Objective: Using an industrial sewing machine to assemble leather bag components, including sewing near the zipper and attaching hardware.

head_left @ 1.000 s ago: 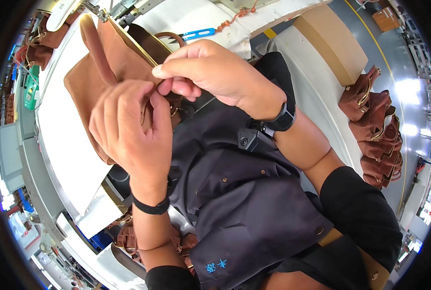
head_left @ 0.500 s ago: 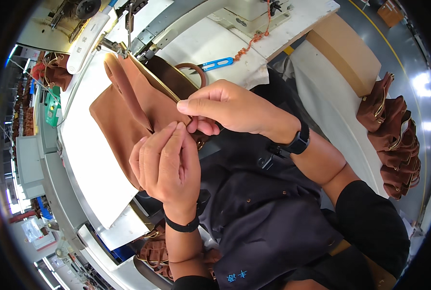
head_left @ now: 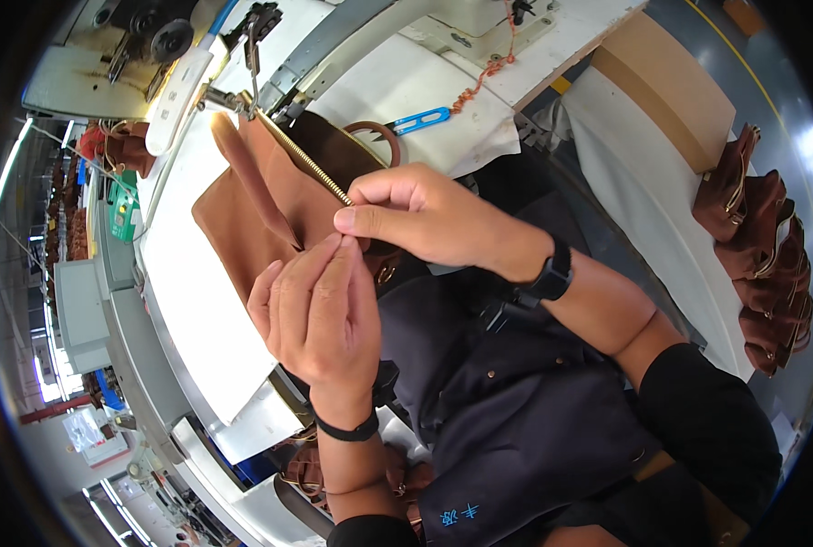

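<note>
A brown leather handbag (head_left: 233, 205) lies on the white table before me, partly under the sewing machine's foot. Its gold-toothed zipper (head_left: 308, 162) runs down toward my hands, and a rolled handle (head_left: 253, 178) stands up from its side. Over the zipper's near end, my left hand (head_left: 320, 314) is closed in a pinch, fingertips and thumb together. My right hand (head_left: 416, 214) pinches with thumb and bent forefinger just above, its thumb tip almost meeting the left fingertips. Whatever they hold is too small or hidden to name.
The sewing machine (head_left: 233, 96) rises at the far left. Past the bag lie blue thread snips (head_left: 422, 119) on a coiled orange cord (head_left: 479, 84). Several brown bags (head_left: 762, 255) are piled at right, beside a cardboard sheet (head_left: 671, 91). More brown pieces (head_left: 306, 469) sit below the table.
My right hand has come closer to the left, and its fingers have curled in, the thumb now at the left fingertips. The whole view has shifted slightly.
</note>
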Motion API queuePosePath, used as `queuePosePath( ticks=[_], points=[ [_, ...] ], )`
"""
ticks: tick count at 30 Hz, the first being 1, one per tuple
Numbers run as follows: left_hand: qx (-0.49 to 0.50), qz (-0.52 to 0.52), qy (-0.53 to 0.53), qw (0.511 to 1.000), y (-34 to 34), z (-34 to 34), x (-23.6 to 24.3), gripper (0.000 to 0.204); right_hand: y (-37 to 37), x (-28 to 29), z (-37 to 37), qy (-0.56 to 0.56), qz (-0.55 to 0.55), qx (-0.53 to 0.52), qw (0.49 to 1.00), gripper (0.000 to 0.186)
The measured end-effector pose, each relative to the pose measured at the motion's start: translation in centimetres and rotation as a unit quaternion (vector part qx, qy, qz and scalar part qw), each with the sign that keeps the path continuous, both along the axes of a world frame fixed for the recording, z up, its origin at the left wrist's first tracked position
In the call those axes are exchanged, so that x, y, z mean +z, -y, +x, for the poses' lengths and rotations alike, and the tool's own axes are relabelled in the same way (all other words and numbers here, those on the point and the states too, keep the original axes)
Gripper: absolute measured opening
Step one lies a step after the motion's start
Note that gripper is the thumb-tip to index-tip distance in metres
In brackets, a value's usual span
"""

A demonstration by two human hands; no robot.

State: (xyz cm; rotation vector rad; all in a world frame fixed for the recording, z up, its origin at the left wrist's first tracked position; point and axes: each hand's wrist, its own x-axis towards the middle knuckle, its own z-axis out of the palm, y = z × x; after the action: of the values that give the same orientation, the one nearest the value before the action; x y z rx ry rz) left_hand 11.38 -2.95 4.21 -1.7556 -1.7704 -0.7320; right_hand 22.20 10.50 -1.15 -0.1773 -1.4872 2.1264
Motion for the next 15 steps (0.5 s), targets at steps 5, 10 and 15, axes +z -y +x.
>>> queuePosePath(
  ticks=[5, 10, 15],
  points=[
    [-0.063, -0.103, -0.097, 0.988, -0.7, -2.1, 3.7, 0.025, 2.5, -0.9, -0.9, -0.088, -0.171, -0.025, 0.981, 0.025],
    [-0.001, -0.225, -0.262, 0.938, -1.5, -4.3, 8.2, 0.081, 4.1, -0.2, -1.8, -0.134, -0.286, -0.029, 0.948, 0.025],
    [0.044, -0.280, -0.219, 0.934, -0.2, -4.3, 7.3, 0.117, 4.3, 0.1, -1.6, -0.146, -0.347, -0.004, 0.926, 0.023]
  ],
)
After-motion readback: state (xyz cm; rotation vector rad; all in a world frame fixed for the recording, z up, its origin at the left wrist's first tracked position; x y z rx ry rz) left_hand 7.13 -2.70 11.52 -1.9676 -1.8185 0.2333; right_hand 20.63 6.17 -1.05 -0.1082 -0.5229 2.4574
